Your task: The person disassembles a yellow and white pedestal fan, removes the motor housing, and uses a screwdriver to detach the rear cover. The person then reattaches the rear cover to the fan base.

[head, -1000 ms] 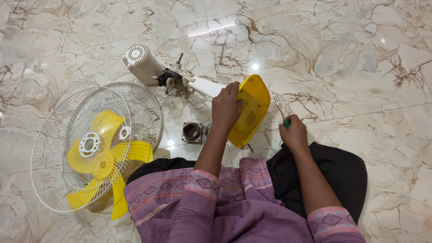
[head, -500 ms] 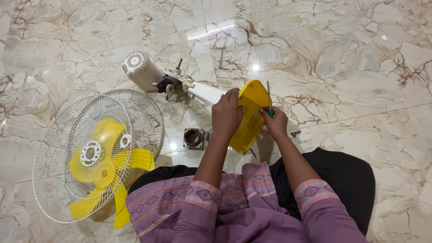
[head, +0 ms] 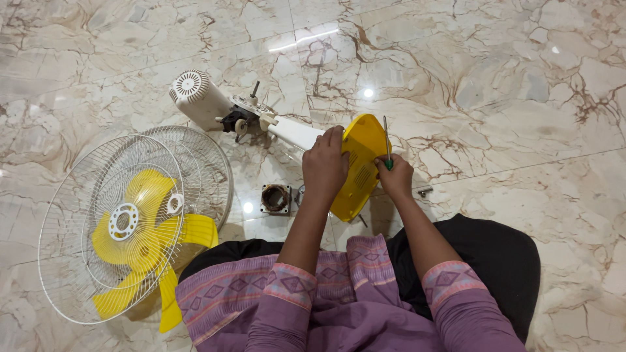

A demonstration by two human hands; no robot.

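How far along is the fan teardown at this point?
Done: the wire guards and yellow blades lie off to the side, and a small motor part sits loose on the floor. In hand: the left hand steadies the yellow base while the right hand holds a green-handled screwdriver beside it. Left: the base and white motor housing remain joined to the stem.

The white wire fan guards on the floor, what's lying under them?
Under the wire guards, yellow fan blades show through the mesh, one sticking out past the rim. The marble floor directly beneath the blades is covered, so anything there can't be seen.
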